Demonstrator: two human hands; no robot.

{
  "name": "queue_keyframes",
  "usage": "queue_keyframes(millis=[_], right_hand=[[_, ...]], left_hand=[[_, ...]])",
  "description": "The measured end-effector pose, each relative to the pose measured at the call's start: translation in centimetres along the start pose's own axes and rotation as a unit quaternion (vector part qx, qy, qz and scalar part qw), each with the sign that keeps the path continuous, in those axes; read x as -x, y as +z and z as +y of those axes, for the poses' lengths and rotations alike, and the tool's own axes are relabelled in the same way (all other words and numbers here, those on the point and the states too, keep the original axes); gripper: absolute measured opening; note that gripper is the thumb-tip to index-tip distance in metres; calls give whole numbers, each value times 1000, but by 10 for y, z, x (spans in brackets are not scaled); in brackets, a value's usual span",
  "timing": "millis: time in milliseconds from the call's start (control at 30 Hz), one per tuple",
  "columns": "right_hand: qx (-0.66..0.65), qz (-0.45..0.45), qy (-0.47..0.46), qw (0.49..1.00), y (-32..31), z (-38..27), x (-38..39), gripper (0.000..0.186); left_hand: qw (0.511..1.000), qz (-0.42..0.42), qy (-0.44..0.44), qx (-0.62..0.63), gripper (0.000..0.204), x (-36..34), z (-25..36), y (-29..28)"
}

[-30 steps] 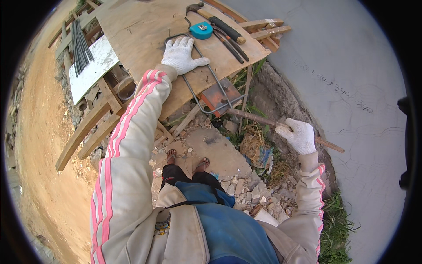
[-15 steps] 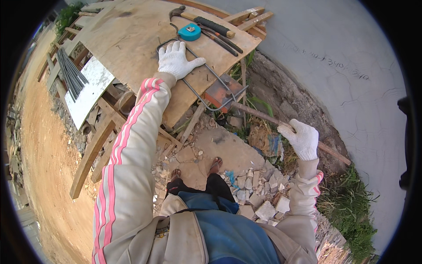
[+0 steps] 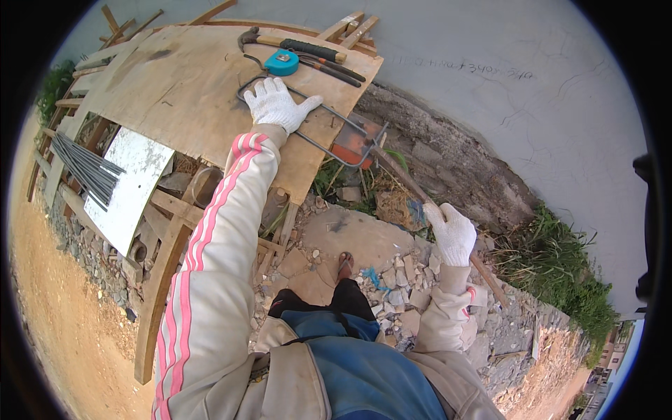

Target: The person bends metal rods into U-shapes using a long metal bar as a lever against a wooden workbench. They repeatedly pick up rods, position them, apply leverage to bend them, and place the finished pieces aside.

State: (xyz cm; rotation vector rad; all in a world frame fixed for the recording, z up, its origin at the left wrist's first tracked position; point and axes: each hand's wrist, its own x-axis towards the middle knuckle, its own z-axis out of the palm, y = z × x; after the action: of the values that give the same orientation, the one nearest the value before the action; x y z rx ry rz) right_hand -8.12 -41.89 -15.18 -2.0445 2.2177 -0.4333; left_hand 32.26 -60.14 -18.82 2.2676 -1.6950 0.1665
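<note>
My left hand (image 3: pixel 274 106), in a white knit glove, lies flat with fingers spread over a bent steel rod frame (image 3: pixel 320 148) on the plywood top (image 3: pixel 203 91). The frame's near end reaches over an orange-red metal piece (image 3: pixel 344 153) at the board's right corner. There it meets the end of a long rusty bar (image 3: pixel 402 175). My right hand (image 3: pixel 453 236), gloved too, is closed round this bar, which slants down past my right side. Beyond my left fingers lie a teal tape measure (image 3: pixel 281 63), a claw hammer (image 3: pixel 297 45) and a dark-handled cutting tool (image 3: pixel 329 68).
At the left, a bundle of cut steel rods (image 3: pixel 89 168) rests on a white sheet (image 3: pixel 136 189). Timber beams (image 3: pixel 159 301) stick out below the plywood. Broken rubble (image 3: pixel 406 294) covers the ground near my feet. A grey wall (image 3: pixel 532 112) and grass (image 3: pixel 560 259) border the right.
My right hand has swung the rusty bar inward toward my body, so it slants more steeply. My left hand stays on the rod frame. The whole view has turned somewhat.
</note>
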Motion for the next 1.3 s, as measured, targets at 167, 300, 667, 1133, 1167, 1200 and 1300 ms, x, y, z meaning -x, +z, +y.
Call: queue_keyframes(millis=[167, 300, 667, 1133, 1167, 1200, 1300], right_hand=[[18, 20, 76, 997, 12, -25, 32, 60], [18, 63, 85, 994, 24, -36, 45, 62], [27, 47, 111, 992, 19, -63, 55, 59], [-60, 13, 63, 996, 11, -53, 154, 33], [-76, -5, 78, 994, 3, -41, 173, 34], [-94, -22, 93, 991, -7, -27, 191, 35], [-136, -53, 110, 983, -32, 9, 245, 38]], left_hand=[[1000, 6, -1, 24, 124, 1, 0, 3], [999, -24, 0, 40, 125, 0, -1, -6], [999, -20, 2, 48, 123, 1, -1, -9], [1000, -2, 20, -22, 120, -9, 0, 8], [999, -15, 20, -20, 121, -11, 0, 9], [999, -21, 23, -36, 120, -12, 0, 10], [996, -34, 28, -72, 113, -19, 0, 14]])
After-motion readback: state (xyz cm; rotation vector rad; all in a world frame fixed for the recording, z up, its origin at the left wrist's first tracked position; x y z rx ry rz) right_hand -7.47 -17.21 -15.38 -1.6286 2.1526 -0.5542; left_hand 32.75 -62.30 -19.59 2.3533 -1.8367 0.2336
